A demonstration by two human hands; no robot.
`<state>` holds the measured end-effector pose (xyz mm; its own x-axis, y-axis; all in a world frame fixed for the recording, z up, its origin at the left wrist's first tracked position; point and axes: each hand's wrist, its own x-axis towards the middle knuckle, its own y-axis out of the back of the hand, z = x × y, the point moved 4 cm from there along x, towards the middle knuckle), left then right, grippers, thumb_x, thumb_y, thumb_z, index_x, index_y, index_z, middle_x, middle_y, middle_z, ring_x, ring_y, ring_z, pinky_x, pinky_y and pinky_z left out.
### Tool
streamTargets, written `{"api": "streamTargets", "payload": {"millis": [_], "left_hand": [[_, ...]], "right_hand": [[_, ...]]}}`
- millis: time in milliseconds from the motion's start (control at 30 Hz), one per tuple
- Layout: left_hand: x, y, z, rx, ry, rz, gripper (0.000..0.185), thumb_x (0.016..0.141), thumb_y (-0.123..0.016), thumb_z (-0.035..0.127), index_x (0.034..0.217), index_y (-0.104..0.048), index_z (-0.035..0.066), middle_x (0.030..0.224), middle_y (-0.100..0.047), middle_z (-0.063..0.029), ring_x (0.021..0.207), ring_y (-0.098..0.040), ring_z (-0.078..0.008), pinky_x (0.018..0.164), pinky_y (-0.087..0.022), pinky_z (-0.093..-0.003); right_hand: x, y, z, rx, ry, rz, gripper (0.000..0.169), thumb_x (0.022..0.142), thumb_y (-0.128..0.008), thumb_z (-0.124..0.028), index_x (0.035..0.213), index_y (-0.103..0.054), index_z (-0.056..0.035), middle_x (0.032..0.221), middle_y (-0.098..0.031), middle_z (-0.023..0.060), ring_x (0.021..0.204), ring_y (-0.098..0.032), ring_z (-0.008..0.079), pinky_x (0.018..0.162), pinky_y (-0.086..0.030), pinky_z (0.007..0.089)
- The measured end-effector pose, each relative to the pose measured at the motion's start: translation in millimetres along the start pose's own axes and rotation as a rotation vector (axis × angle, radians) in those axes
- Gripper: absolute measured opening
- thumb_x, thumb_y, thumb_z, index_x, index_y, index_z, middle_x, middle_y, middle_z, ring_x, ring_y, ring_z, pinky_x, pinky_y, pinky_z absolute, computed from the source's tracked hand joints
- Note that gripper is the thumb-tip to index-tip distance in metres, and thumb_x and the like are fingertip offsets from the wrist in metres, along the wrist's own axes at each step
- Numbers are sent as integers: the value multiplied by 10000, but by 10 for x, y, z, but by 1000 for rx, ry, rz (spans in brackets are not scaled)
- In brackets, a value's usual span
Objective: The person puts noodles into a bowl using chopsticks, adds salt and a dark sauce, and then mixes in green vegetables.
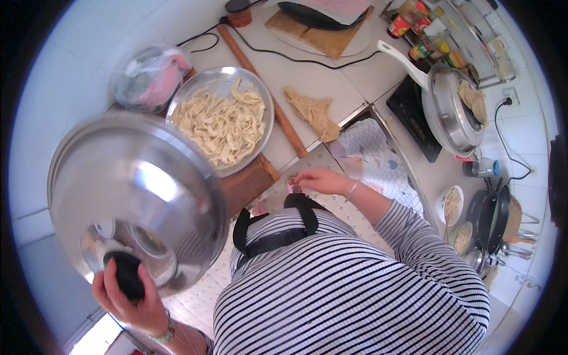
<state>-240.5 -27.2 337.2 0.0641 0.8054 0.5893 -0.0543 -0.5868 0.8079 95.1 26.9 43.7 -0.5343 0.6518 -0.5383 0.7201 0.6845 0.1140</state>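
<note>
My left hand [126, 299] grips the black knob [125, 275] of a large domed metal lid [133, 173], held tilted at the left. Its shiny side mirrors bowls and the room. Just beyond the lid's rim a round metal tray [267, 120] carries a heap of wide, flat noodles [222, 120]. Part of that tray's near left edge looks covered by the lid. My right hand [317, 179] hangs in front of my body, fingers loosely bent and nothing held. A wooden rolling pin [266, 95] lies right of the tray, with a crumpled tan cloth [313, 113] beside it.
A thick wooden board [250, 182] juts past the counter edge below the tray. At right, a lidded pan [448, 111] stands by a black induction cooker [412, 117]. Noodle bowls [451, 205], hanging pans [495, 219] and bottles [424, 46] line that side. A black cord [301, 60] crosses the counter.
</note>
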Motion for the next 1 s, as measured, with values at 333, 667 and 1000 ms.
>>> {"api": "streamTargets", "payload": {"millis": [333,667,1000], "left_hand": [[1140,-2088,2346,-492,-393,-474,398,644,-661,238,1015,-541,153,962,-503,-85,811,-550,-267,667,-466,-362],[1146,-3056,3329,-623,-415,-573,506,630,-686,203,1093,-500,122,1038,-455,-157,891,-518,-306,753,-445,-370],[1127,-3092,3456,-682,-291,-478,551,640,-668,145,1143,-452,85,1102,-422,-192,995,-452,-342,848,-398,-375]], "right_hand": [[-677,635,706,674,-35,635,186,836,-465,-171,976,-524,-63,922,-556,24,804,-555,129,673,-431,252],[-1324,450,1303,792,-171,791,175,845,-457,-159,977,-522,-64,940,-563,28,820,-562,140,676,-428,255],[-1191,569,1244,742,-121,733,213,846,-459,-158,1033,-496,-62,993,-549,33,853,-556,143,700,-424,256]]}}
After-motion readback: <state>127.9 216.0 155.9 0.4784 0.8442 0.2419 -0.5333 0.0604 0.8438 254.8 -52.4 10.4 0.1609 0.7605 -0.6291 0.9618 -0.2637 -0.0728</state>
